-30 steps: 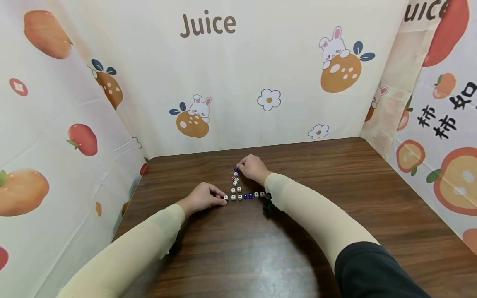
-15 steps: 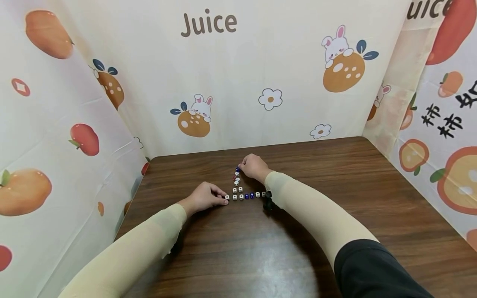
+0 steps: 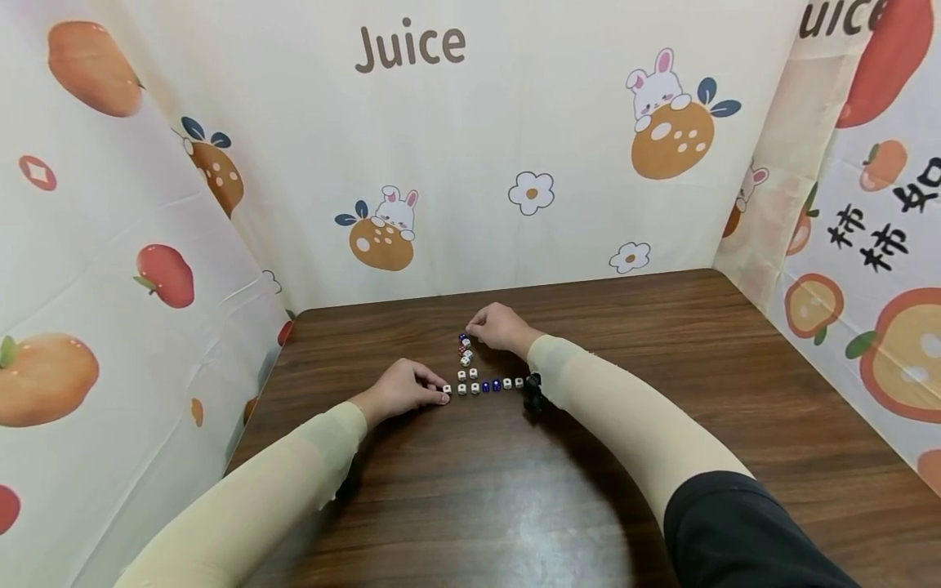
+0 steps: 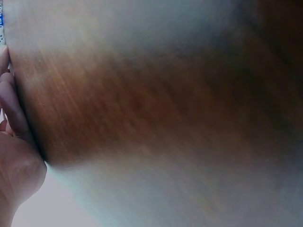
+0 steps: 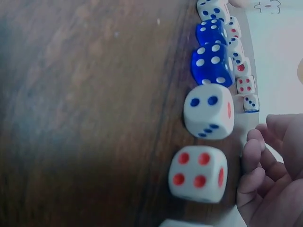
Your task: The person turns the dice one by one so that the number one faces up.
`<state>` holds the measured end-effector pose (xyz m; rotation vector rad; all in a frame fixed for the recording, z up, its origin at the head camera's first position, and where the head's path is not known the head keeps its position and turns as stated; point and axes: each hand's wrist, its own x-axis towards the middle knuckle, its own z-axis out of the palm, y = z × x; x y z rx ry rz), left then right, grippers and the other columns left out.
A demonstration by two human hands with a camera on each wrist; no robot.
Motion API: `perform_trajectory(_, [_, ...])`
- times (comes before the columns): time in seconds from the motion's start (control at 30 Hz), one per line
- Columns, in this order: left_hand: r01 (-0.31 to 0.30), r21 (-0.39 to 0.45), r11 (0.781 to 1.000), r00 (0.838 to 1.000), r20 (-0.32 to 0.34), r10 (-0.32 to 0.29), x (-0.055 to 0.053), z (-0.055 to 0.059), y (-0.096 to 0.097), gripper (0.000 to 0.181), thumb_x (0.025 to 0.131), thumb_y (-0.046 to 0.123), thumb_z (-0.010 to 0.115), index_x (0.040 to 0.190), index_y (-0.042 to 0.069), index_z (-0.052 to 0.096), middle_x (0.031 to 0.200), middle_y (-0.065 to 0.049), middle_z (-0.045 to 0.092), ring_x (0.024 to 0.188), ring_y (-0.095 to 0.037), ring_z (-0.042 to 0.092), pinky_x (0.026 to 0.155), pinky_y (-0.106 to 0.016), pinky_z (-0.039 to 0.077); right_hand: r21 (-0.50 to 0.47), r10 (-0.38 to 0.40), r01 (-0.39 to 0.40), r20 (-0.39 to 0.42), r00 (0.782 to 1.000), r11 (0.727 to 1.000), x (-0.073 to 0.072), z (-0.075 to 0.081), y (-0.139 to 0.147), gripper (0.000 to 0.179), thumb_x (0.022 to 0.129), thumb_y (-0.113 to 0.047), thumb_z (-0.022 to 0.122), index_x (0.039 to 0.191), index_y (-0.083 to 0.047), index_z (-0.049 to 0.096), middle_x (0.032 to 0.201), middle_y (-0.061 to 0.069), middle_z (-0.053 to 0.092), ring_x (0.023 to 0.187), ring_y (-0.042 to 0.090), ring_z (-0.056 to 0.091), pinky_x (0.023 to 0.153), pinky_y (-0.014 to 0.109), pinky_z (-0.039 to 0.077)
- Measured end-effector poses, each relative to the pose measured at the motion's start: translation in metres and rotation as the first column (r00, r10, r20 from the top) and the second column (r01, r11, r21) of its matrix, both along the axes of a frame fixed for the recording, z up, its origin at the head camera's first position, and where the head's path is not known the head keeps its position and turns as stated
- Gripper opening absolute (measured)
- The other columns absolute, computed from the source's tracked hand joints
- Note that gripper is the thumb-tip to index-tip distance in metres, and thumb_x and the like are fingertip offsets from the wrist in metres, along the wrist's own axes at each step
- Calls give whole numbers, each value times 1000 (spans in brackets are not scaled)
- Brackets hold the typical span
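My left hand [image 3: 400,389] pinches a white die [image 3: 446,390] at the left end of a row of white and blue dice. In the left wrist view only part of the left hand [image 4: 16,156] shows, at the left edge. My right hand [image 3: 501,327] is beside a blue die [image 3: 462,336] at the far end of a second line of dice, its fingertips just off the die. The right wrist view shows the right hand [image 5: 272,177] with loosely bent fingers and nothing between them. Near the camera are a white die with red pips [image 5: 199,173] and blue dice [image 5: 212,65].
The dark wooden table [image 3: 456,490] has printed cloth walls [image 3: 456,147] at the back and sides. Two white dice [image 3: 467,375] lie just behind the front row. A black wrist device [image 3: 532,392] is on the right arm near the row's right end.
The blue die at the far end has shifted slightly left, and my right fingertips have come off it. My left hand has stayed at the same die.
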<state>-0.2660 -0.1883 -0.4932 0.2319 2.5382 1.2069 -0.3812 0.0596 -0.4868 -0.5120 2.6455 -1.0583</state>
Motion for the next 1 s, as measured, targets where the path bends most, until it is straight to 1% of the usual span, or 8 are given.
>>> perform_trajectory(0.07, [3, 1, 1000, 1000, -2, -3, -1, -1, 0, 20, 91, 21, 98, 107, 12, 91, 85, 6, 75, 70, -6, 62, 64, -24, 55, 18, 13, -13, -21, 1000, 1000, -1, -1, -1, 27, 116, -29, 69, 129, -14, 87, 107, 3, 86, 87, 15, 72, 77, 31, 59])
perform_trajectory(0.27, [3, 14, 1000, 1000, 1, -3, -3, -3, 1, 20, 92, 22, 98, 107, 12, 91, 86, 6, 75, 72, -6, 62, 65, -24, 54, 92, 54, -48, -66, 996, 995, -3, -2, -4, 25, 116, -30, 69, 127, -18, 88, 120, -1, 86, 94, 14, 71, 87, 35, 60])
perform_trajectory(0.5, [3, 11, 1000, 1000, -1, -3, -4, -5, 0, 20, 91, 22, 99, 106, 12, 91, 85, 6, 75, 71, -6, 62, 65, -24, 54, 111, 39, -33, -54, 998, 993, -1, 0, -2, 25, 117, -27, 68, 125, -14, 88, 114, 2, 86, 96, 16, 75, 90, 38, 63])
perform_trajectory(0.67, [-3, 5, 1000, 1000, -16, 3, -3, -4, -1, 20, 90, 21, 99, 106, 12, 92, 86, 6, 75, 71, -6, 63, 65, -24, 54, 122, 30, -21, -67, 997, 992, 0, 0, -1, 25, 116, -25, 68, 123, -12, 89, 120, 5, 86, 100, 19, 75, 94, 40, 63])
perform_trajectory(0.77, [-1, 3, 1000, 1000, -18, 2, -3, -5, -1, 20, 90, 22, 99, 106, 12, 92, 85, 7, 76, 72, -6, 62, 65, -24, 54, 122, 35, -26, -71, 997, 992, 1, -1, 1, 25, 116, -23, 68, 124, -11, 88, 128, 6, 85, 110, 22, 77, 100, 42, 63])
perform_trajectory(0.9, [0, 6, 1000, 1000, -13, 0, -3, -4, -2, 20, 90, 22, 99, 106, 12, 92, 85, 7, 75, 71, -6, 62, 64, -24, 54, 96, 45, -39, -66, 997, 995, 1, -3, 3, 25, 113, -18, 69, 130, -12, 86, 136, 8, 83, 129, 27, 75, 112, 45, 61])
perform_trajectory(1.0, [-2, 5, 1000, 1000, -13, 2, -3, -4, -3, 20, 90, 22, 99, 106, 12, 92, 84, 7, 75, 70, -6, 62, 64, -24, 54, 74, 60, -55, -57, 997, 996, 0, -4, 4, 26, 110, -16, 74, 133, -11, 85, 138, 9, 82, 133, 29, 74, 115, 47, 60])
